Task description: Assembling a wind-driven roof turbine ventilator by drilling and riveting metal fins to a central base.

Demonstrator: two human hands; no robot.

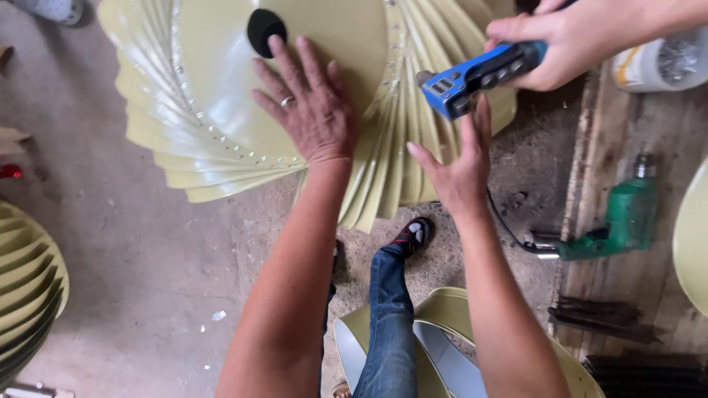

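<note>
left hand (313, 110) flat, fingers spread, pinning fan disc (221, 88) above floor | right hand (461, 166) open, fingers loose, empty, steadying blades' edge | co-worker's hand (575, 44) grips blue tool (479, 74) at rivet row | green drill (619, 221) idle on boards

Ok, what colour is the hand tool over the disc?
Blue with black, seen in the head view: the hand tool.
</note>
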